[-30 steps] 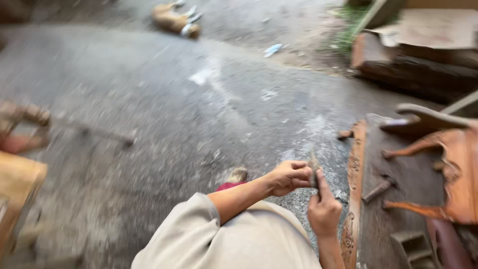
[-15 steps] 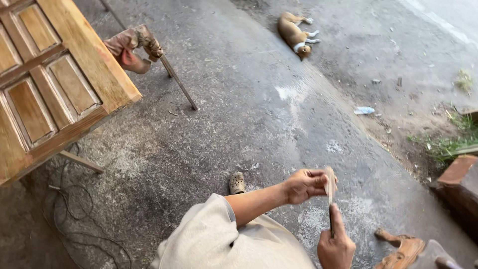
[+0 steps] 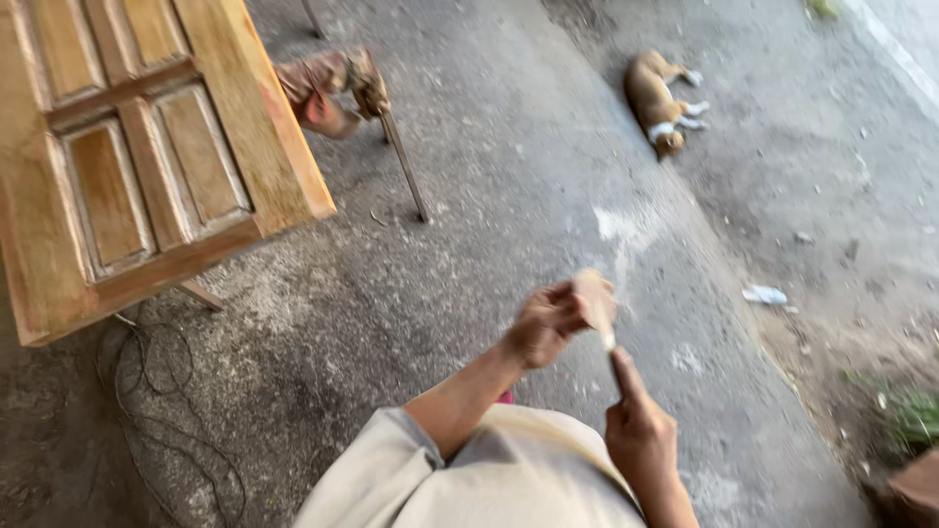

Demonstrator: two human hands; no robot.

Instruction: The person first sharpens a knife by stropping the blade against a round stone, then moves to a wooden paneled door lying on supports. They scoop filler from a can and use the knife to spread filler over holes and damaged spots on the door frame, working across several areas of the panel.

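My left hand [image 3: 548, 323] is closed around a small pale piece, probably folded sandpaper [image 3: 593, 296], and presses it against the tip of a thin dark tool [image 3: 612, 350]. My right hand [image 3: 641, 430] grips that tool from below, index finger stretched up along it. Motion blur hides the tool's exact shape. Both hands hover above my beige-clad lap [image 3: 489, 479], over the grey concrete floor.
A panelled wooden door [image 3: 137, 147] lies flat on thin metal legs [image 3: 403, 166] at the upper left, a cloth bundle [image 3: 328, 88] beside it. Black cable [image 3: 147, 391] loops under it. A tan dog [image 3: 660, 98] lies on the ground far right. Litter [image 3: 765, 293] and grass [image 3: 915, 416] at right.
The view has swung left and down: the carved wood pieces at right have left the frame, the door and dog have come in. My hands stayed together on the tool.
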